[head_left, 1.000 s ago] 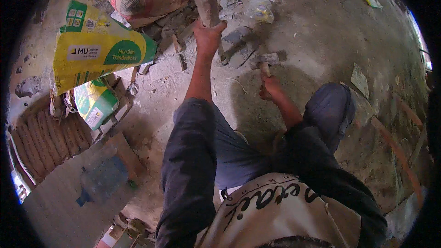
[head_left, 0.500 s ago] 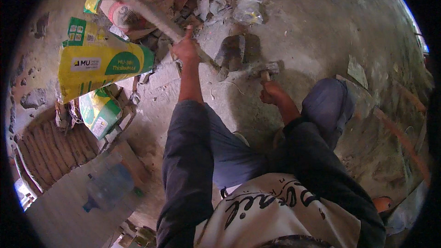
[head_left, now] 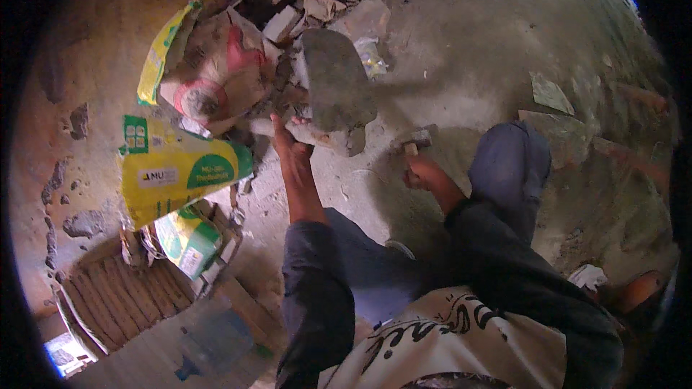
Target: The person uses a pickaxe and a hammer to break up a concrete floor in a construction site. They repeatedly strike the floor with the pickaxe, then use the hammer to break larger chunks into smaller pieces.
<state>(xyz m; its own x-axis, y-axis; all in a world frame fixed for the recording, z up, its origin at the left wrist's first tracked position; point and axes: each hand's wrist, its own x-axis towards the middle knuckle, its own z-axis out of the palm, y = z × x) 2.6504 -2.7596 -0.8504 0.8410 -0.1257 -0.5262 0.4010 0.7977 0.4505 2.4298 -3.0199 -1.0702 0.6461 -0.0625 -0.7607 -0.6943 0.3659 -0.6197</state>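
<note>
My left hand [head_left: 288, 137] is wrapped round the pale wooden handle [head_left: 324, 135] of a hoe. The hoe's broad grey blade [head_left: 339, 79], crusted with dried cement, points away from me above the floor. In my right hand [head_left: 427, 171] is a short-handled hammer, its dull metal head [head_left: 411, 138] turned away from me. The hammer head is apart from the hoe, a short way to the right of the blade's socket. Part of the hoe handle is hidden by my left hand.
Yellow-green paper sacks [head_left: 176, 176] and a whitish sack with red marks [head_left: 227, 65] lie at the left. Rubble [head_left: 281, 21] is heaped at the far side. A blue water jug [head_left: 216, 338] lies lower left. Flat boards [head_left: 559, 133] rest at the right.
The hoe blade has risen from the floor toward me, and its handle has swung from slanting far left to nearly level. The hammer stays in my right hand. The view has shifted.
</note>
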